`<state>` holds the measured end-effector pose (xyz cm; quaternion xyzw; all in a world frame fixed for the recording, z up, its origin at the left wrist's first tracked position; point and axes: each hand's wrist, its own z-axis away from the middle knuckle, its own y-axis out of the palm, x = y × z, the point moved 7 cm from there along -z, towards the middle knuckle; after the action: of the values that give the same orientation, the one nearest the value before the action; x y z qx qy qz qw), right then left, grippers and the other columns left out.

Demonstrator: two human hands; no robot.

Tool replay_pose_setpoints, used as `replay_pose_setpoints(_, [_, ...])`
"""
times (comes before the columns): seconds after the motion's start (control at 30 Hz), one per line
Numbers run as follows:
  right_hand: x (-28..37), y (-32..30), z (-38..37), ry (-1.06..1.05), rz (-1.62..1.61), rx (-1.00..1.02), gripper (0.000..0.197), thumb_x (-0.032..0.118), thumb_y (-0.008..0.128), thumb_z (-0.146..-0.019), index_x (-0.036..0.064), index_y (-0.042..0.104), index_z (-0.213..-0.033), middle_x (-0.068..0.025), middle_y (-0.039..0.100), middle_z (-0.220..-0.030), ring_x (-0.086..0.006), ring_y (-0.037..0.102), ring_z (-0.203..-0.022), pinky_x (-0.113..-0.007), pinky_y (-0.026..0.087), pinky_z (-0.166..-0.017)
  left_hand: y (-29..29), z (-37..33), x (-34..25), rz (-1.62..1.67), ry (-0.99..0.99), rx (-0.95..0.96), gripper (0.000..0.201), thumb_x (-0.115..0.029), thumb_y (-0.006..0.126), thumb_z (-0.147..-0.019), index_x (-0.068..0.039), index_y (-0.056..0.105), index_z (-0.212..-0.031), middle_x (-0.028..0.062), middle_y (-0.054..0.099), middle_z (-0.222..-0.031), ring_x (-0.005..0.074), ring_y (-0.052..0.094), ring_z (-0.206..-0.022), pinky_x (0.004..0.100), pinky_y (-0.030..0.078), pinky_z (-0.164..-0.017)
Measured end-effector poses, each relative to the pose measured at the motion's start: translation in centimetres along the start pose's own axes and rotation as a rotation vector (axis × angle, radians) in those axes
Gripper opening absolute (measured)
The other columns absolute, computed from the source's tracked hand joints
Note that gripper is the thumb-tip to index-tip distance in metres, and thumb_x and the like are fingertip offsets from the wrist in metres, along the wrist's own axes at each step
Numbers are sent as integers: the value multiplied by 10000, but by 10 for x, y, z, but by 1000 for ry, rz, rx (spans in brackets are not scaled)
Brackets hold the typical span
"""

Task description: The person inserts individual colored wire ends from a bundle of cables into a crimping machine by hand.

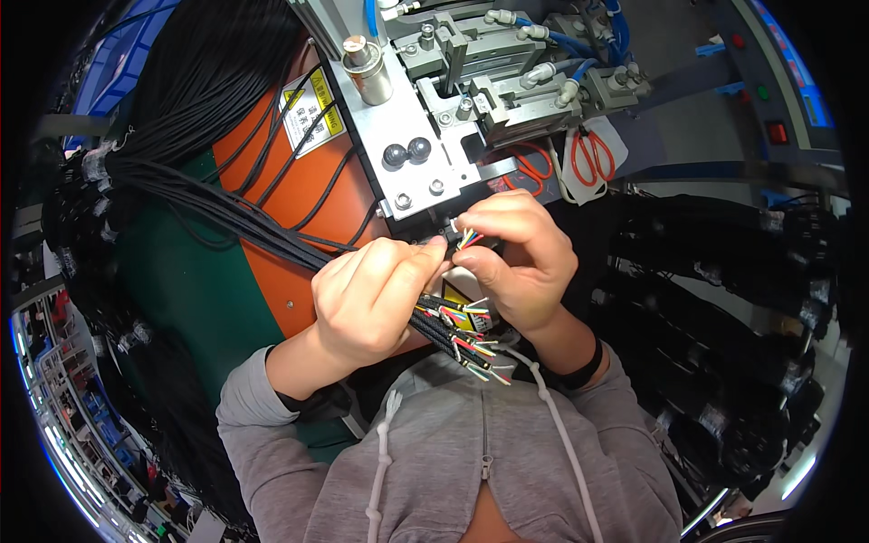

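Note:
My left hand (367,294) is closed in a pinch on a black cable close to its stripped end. At that end, thin coloured wires (468,240) fan out between the thumb and forefinger of my right hand (529,258), which is curled around them. A small white piece (454,225) shows by the right forefinger, at the machine's front edge. Below my hands lies a bundle of black braided cables (444,333), their ends stripped to red, yellow, white and blue wires. Part of this bundle passes behind my left hand.
A metal machine (407,172) with pneumatic cylinders (525,100) and blue hoses stands just ahead. Long black cables (199,185) run across an orange and green surface (240,271) at left. Red-handled scissors (593,156) lie beyond my right hand. More cable bundles (715,317) hang at right.

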<state>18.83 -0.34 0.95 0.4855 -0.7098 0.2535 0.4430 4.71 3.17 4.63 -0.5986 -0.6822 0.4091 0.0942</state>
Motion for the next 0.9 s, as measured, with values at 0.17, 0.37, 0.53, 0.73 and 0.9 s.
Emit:
replay_pose_setpoints(0.17, [-1, 3, 0, 42, 84, 219, 153, -40, 761, -734, 2, 637, -813, -100, 648, -854, -189, 606, -775, -308, 484, -707, 3, 0, -1, -26, 6, 27, 156, -64, 738, -727, -7, 665, -853, 20, 478, -654, 135, 524, -524, 273, 380, -417])
replay_pose_setpoints(0.37, [22, 3, -1, -220, 504, 177, 129, 11, 753, -753, 11, 631, -797, -84, 642, -817, -175, 600, -769, -288, 462, -687, 8, 1, -2, -109, -2, 116, 141, -61, 709, -719, -23, 660, -846, 9, 425, -651, 122, 486, -530, 273, 353, -416])
replay_pose_setpoints(0.53, [0, -7, -10, 146, 413, 375, 87, 32, 727, -768, 15, 643, -782, -76, 625, -768, -192, 600, -713, -313, 450, -638, 10, 2, -2, -119, 27, 153, 237, -73, 676, -686, -30, 690, -919, 12, 475, -691, 129, 509, -572, 269, 374, -433])
replay_pose_setpoints(0.73, [-29, -15, 0, 346, 150, 359, 102, 5, 702, -768, -4, 600, -769, -94, 617, -778, -211, 586, -705, -294, 456, -663, 15, 5, -7, -129, 42, 223, 386, -84, 673, -640, -44, 715, -1021, 21, 501, -724, 143, 509, -583, 270, 422, -470])
replay_pose_setpoints(0.9, [-26, -4, -2, 52, 508, 305, 95, -5, 686, -759, -16, 592, -754, -93, 598, -737, -222, 564, -675, -304, 453, -642, 26, 8, -5, -167, -14, 342, 388, -75, 661, -658, -53, 710, -1043, 13, 456, -719, 131, 492, -591, 257, 427, -484])
